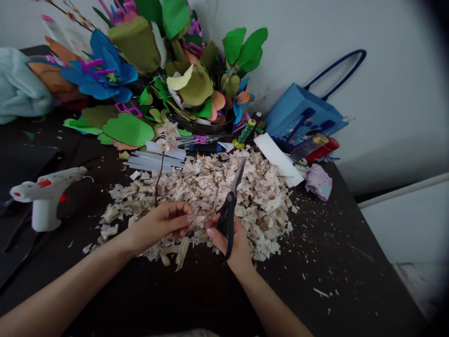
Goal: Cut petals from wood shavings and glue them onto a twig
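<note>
My right hand (234, 239) is closed round the black handles of a pair of scissors (233, 196), whose blades point up and away over a heap of pale paper scraps (210, 187). My left hand (162, 223) pinches a thin dark stem (159, 177) that rises to a small pale paper blossom (168, 135). The fingertips of both hands nearly meet above the front of the heap.
A white glue gun (45, 193) stands at the left on the dark table (333, 262). Coloured paper flowers and leaves (157, 70) crowd the back. Glue sticks (154, 159), a green thread spool (245, 132), a blue bag (303, 114), a red tube (321, 150) and white card (278, 159) lie behind.
</note>
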Demonstrator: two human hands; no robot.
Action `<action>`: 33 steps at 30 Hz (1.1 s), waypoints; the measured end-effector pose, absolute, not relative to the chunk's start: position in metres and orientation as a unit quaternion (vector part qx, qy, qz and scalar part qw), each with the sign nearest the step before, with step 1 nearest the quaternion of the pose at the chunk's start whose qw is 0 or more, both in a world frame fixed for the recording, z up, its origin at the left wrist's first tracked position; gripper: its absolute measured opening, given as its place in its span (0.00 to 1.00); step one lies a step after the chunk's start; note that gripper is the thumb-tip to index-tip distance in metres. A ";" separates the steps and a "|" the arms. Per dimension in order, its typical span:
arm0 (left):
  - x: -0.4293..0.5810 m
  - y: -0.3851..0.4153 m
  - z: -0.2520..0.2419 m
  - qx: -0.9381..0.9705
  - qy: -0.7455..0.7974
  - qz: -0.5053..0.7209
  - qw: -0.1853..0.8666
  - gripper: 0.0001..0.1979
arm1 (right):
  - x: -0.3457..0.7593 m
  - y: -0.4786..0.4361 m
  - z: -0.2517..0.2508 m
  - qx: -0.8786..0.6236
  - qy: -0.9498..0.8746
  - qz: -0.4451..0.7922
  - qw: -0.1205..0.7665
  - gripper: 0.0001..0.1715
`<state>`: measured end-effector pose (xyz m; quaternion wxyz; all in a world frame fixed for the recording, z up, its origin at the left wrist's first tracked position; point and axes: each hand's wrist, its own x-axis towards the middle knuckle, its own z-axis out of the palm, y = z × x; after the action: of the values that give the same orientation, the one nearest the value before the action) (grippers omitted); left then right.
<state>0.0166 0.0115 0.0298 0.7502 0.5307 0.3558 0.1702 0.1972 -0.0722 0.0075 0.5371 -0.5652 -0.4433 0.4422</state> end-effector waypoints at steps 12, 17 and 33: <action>0.024 0.001 0.022 0.538 0.332 0.157 0.759 0.15 | 0.200 -0.073 0.008 -0.537 -0.419 0.497 0.538 0.10; 0.024 0.000 0.024 0.546 0.334 0.127 0.758 0.15 | 0.201 -0.071 0.009 -0.537 -0.412 0.508 0.533 0.11; 0.019 0.004 0.021 0.579 0.334 0.122 0.733 0.14 | 0.196 -0.074 0.014 -0.542 -0.391 0.547 0.504 0.13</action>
<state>0.0189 0.0041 0.0214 0.7334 0.5794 0.3339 0.1220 0.1963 -0.0740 0.0143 0.5042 -0.5418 -0.3908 0.5472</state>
